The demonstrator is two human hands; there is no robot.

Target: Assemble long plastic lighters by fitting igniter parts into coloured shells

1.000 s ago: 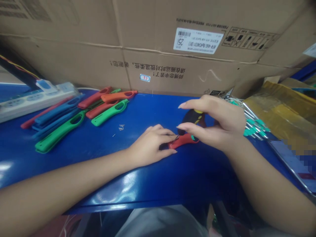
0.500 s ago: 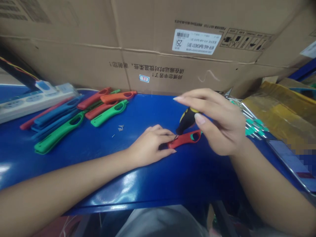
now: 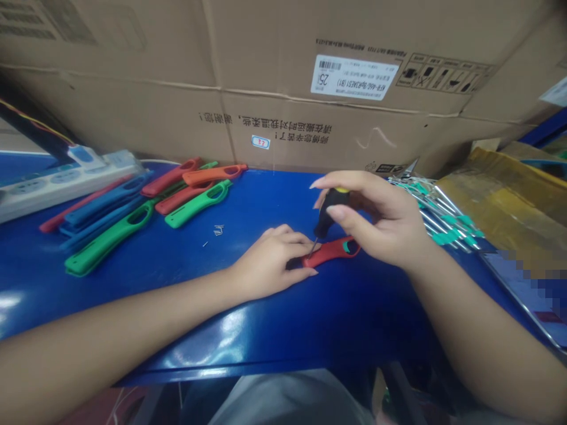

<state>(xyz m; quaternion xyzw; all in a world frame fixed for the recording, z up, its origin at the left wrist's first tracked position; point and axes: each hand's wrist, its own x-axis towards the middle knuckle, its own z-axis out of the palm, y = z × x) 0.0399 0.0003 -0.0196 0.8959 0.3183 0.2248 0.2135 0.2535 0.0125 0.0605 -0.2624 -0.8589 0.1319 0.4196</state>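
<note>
A red lighter handle point(image 3: 330, 252) with a green trigger lies flat on the blue table. My left hand point(image 3: 277, 260) grips its left end between thumb and fingers, holding it against the tabletop. In my right hand point(image 3: 376, 218) is a short screwdriver point(image 3: 330, 211) with a black and yellow grip, held by thumb and fingers. Its shaft slants down and its tip meets the left end of the red handle; whether a screw sits under the tip I cannot make out. Several small screws point(image 3: 218, 229) lie on the table left of my left hand.
Red, orange, green and blue lighter handles point(image 3: 195, 203) lie at the back left beside a white power strip point(image 3: 66, 177). Metal rods with green parts point(image 3: 443, 215) lie at the right, near a phone point(image 3: 527, 295) and a yellow-taped package point(image 3: 500, 195). A cardboard box point(image 3: 168, 124) stands behind.
My right hand has shifted left and the screwdriver has become more upright, with more of its shaft showing. The left hand and the red lighter handle stay in place.
</note>
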